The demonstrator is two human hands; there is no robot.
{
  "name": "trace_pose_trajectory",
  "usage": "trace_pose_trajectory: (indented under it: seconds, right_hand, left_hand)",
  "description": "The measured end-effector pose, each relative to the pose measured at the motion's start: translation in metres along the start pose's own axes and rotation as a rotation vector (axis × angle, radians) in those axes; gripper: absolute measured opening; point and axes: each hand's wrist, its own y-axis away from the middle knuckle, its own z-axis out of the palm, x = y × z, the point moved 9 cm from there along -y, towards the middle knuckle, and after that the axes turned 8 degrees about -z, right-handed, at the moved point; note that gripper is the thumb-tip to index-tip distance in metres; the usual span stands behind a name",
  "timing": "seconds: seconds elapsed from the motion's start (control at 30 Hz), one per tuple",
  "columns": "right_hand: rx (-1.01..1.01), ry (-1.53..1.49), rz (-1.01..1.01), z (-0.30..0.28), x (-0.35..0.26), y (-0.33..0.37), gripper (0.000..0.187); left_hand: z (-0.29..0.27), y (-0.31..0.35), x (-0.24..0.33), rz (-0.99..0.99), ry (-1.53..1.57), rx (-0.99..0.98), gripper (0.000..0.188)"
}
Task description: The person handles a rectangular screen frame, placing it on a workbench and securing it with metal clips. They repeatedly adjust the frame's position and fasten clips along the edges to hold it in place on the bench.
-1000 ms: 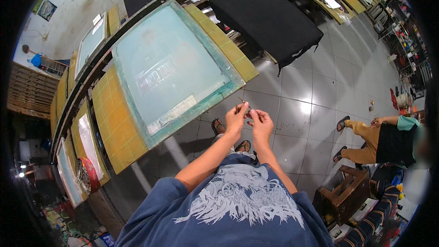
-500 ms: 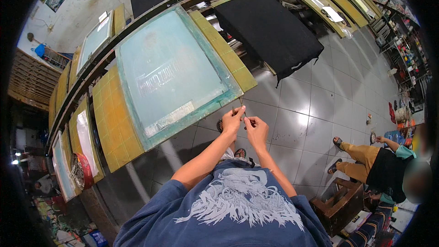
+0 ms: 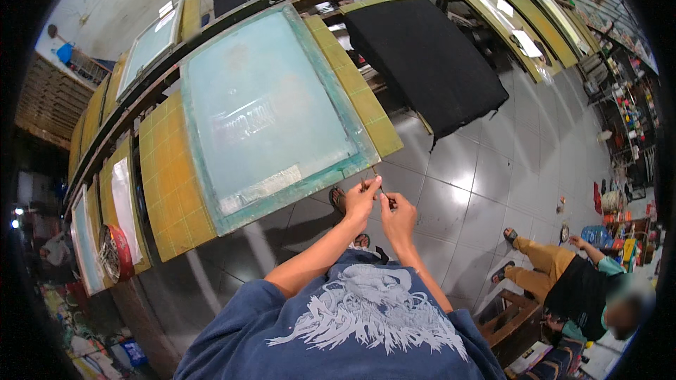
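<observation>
Tool [image 3: 382, 188], slim, dark, sits pinched in left grip [image 3: 361, 203] and right grip [image 3: 398, 219], seemingly for steadiness, near frame [image 3: 331, 167] corner.

I can't identify the thin dark item [image 3: 381, 187] held between the left grip [image 3: 361, 198] and right grip [image 3: 399, 213]; it's too small and partly covered. The shirt [image 3: 352, 331] hides some of one foot [image 3: 362, 240], and my view's lower edge crops that shirt. Another person [image 3: 574, 288] has a blurred face. Far-right small goods [image 3: 629, 107] defeat me.
</observation>
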Motion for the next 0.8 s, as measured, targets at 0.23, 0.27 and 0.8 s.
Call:
trace_pose_trajectory:
  seconds: [0.23,0.27,0.8]
  right_hand:
    - [-0.183,-0.770,0.641,0.042,0.054,0.025,0.035]
    - [-0.174,-0.939,0.770,0.056,0.057,0.031,0.030]
    - [-0.351,-0.438,0.262,0.030,0.070,0.006,0.031]
  left_hand:
    - [0.017,0.013,0.009,0.023,-0.028,-0.136,0.032]
    - [0.014,0.006,0.000,0.000,-0.007,-0.145,0.033]
    - [0.014,-0.002,-0.002,-0.013,-0.036,-0.004,0.044]
